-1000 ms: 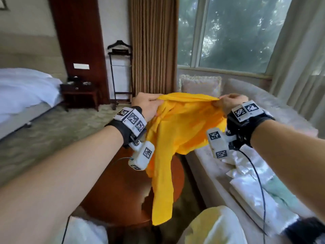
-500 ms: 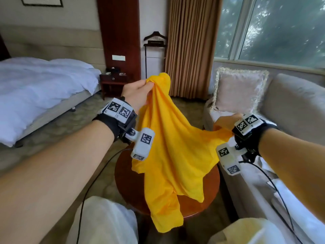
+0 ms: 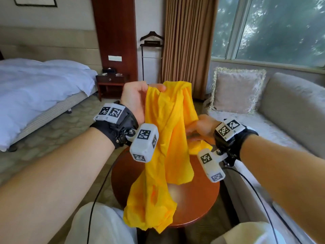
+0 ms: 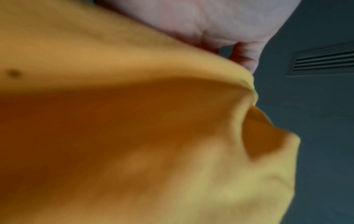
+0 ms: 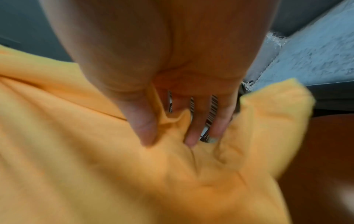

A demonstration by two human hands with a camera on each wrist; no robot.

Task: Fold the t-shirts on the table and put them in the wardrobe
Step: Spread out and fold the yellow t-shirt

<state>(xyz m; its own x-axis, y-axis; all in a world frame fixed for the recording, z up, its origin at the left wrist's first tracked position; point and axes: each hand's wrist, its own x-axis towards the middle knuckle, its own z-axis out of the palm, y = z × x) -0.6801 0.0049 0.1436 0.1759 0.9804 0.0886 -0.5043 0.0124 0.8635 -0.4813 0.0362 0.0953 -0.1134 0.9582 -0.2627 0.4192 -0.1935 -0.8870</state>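
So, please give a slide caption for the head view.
Both hands hold a yellow t-shirt above the round wooden table.

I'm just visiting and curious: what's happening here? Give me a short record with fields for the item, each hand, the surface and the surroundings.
item: yellow t-shirt, unfolded, hanging in loose drapes
left hand: raised, pinches the shirt's top edge
right hand: lower, grips a bunch of the shirt's side
surface: round wooden table; the shirt's lower end hangs past its near edge
surroundings: bed on the left, sofa with a cushion on the right
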